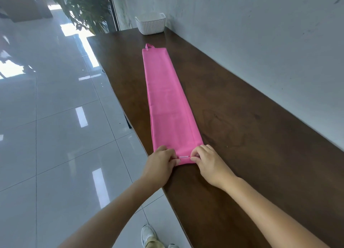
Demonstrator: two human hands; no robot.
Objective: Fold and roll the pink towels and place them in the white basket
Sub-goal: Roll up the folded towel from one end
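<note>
Already the pink towel [165, 99] lies folded into one long, narrow strip, running lengthwise down the dark wooden table [242, 127] away from the person. That layout suits rolling: the strip is straight and flat, so a roll begun at the near end can travel up its whole length without wandering off the edge.

Both hands sit at that near end, side by side. The left hand [161, 163] has its fingers curled over the left corner of the hem and the right hand [208, 164] does the same on the right corner, each gripping the cloth. Holding both corners at once keeps the first turn square to the strip. Between them a small white tab [184, 156] shows on the hem. Whether the edge has been tucked over yet is hard to say, since the fingers cover it; at most the roll is only beginning.

At the far end a pink hanging loop [149, 46] sticks out past the towel. Beyond it, well apart from the hands, the white basket [151, 23] stands against the wall at the table's end, directly in line with the strip, so the finished roll would end up nearer to it. No towel can be seen inside it from this angle
</note>
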